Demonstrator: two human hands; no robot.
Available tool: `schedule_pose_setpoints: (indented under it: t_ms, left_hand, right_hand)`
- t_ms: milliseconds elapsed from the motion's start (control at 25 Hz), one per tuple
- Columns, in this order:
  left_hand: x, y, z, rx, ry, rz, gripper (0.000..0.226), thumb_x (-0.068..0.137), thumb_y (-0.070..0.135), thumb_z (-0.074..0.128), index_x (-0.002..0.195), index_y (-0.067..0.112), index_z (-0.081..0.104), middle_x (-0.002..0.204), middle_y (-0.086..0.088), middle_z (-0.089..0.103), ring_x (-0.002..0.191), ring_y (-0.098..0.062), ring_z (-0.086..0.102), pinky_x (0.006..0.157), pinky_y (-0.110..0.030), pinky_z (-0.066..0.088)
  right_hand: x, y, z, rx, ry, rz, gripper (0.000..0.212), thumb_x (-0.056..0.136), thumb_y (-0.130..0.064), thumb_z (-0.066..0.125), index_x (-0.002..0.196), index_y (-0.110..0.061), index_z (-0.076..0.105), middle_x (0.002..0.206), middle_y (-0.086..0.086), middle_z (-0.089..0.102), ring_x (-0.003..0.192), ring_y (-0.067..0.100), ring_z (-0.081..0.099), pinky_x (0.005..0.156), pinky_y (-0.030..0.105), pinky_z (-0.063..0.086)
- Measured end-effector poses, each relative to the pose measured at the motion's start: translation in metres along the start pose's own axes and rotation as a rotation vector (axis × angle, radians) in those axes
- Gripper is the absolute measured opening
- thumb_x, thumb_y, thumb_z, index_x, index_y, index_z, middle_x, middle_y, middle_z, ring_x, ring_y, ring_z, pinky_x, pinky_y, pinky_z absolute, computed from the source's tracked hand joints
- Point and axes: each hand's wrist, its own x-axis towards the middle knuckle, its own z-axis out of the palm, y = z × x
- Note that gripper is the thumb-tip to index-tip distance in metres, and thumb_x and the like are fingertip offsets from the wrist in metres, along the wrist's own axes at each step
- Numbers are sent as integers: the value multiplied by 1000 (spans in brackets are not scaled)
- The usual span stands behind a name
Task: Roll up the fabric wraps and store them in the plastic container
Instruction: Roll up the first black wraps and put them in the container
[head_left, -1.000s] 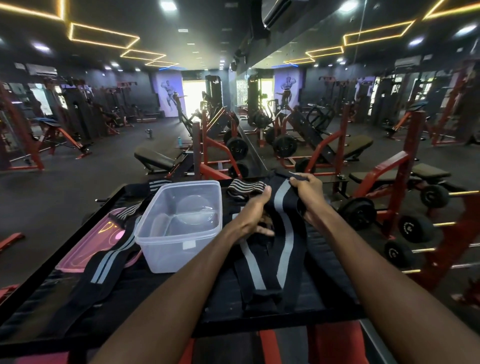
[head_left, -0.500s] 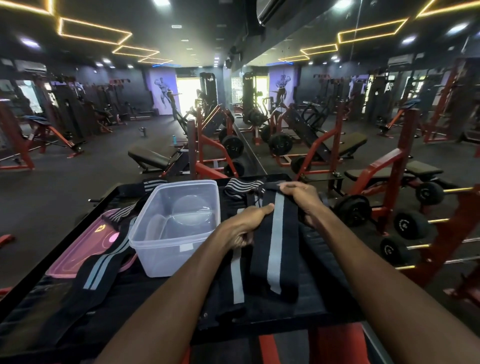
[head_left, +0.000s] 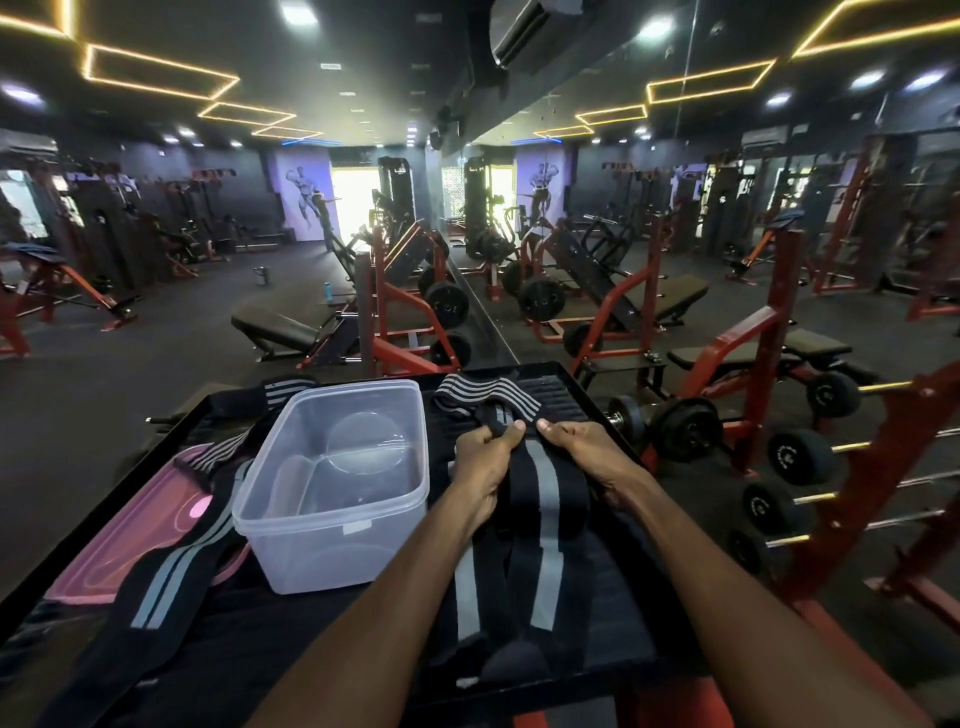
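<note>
The clear plastic container (head_left: 332, 483) stands open at nine o'clock of the left hand (head_left: 485, 467), the nearer one. Both hands pinch the far end of a black grey-striped wrap (head_left: 545, 525); the right hand (head_left: 587, 457) grips alongside. The wrap's long axis runs twelve to six, toward the person.

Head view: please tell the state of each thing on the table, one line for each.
Plastic container: open, nothing inside.
Pink lid: off, flat, left of the container.
Wrap in hands: unrolled, far end gripped.
Left hand: grips that wrap.
Right hand: grips that wrap.
Wrap over lid: unrolled.
Far wrap: loose, unrolled.
</note>
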Motion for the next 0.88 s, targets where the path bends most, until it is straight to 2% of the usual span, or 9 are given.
schedule_pose_setpoints:
  t_ms: [80, 160, 280, 400, 560, 680, 760, 800, 880]
  left_hand:
    - [5, -4, -1, 96, 15, 64, 12, 81, 25, 78, 83, 13, 76, 86, -5, 78, 91, -25, 73, 93, -46, 56]
    - [8, -3, -3, 101, 24, 74, 7, 81, 22, 78, 79, 16, 76, 85, -4, 78, 91, -25, 73, 94, -46, 55]
    - [4, 2, -4, -18, -22, 48, 4, 84, 11, 74, 82, 13, 76, 85, -8, 77, 87, -24, 73, 89, -40, 58]
    - [3, 1, -6, -138, -104, 58, 6, 86, 5, 72, 84, 9, 76, 85, -9, 77, 85, -22, 73, 83, -38, 59]
    - [7, -7, -12, -32, -86, 185, 15, 84, 6, 74, 76, 18, 79, 89, -9, 77, 95, -26, 71, 94, -40, 55]
    - [7, -5, -13, 63, -71, 281, 18, 87, 3, 70, 81, 19, 77, 88, -1, 75, 91, -15, 68, 91, -27, 53]
    - [9, -5, -13, 111, -72, 320, 15, 87, 3, 69, 87, 16, 76, 93, -1, 74, 92, -11, 67, 86, -17, 51]
    - [10, -6, -13, 120, -67, 316, 13, 87, 3, 70, 90, 15, 75, 96, -2, 74, 93, -11, 67, 85, -16, 50]
    - [12, -8, -13, 86, -72, 260, 11, 86, 5, 71, 88, 16, 75, 95, -4, 74, 94, -16, 67, 88, -24, 52]
  right_hand:
    - [0, 2, -2, -10, 9, -51, 17, 91, -20, 70, 76, -12, 75, 85, 9, 75, 80, 18, 66, 77, 31, 52]
    - [2, 3, -2, -42, 39, -118, 9, 89, -13, 71, 81, -14, 76, 86, 7, 74, 84, 16, 65, 82, 31, 51]
    - [4, 0, -1, -45, 45, -197, 7, 85, -3, 72, 83, -10, 75, 83, 4, 73, 81, 11, 66, 83, 26, 51]
    - [3, 1, -2, 42, 22, -196, 10, 81, 3, 73, 89, -3, 74, 87, 6, 75, 81, 11, 70, 80, 21, 55]
    - [2, 7, 0, 86, 14, -179, 17, 77, 6, 75, 90, -5, 76, 89, 4, 77, 85, 12, 71, 83, 21, 56]
    - [2, 9, 1, 116, 21, -180, 18, 81, -2, 75, 99, -1, 75, 94, 7, 76, 86, 11, 71, 81, 19, 55]
    - [3, 10, 0, 76, 29, -177, 14, 84, -6, 73, 97, -4, 76, 91, 7, 76, 83, 9, 70, 78, 19, 55]
    - [3, 10, -1, 40, 35, -192, 11, 84, -5, 73, 95, -5, 76, 89, 5, 76, 81, 7, 70, 76, 17, 54]
    - [4, 11, -3, -7, 41, -230, 11, 84, -1, 72, 94, -5, 76, 87, 3, 75, 79, 2, 69, 74, 14, 51]
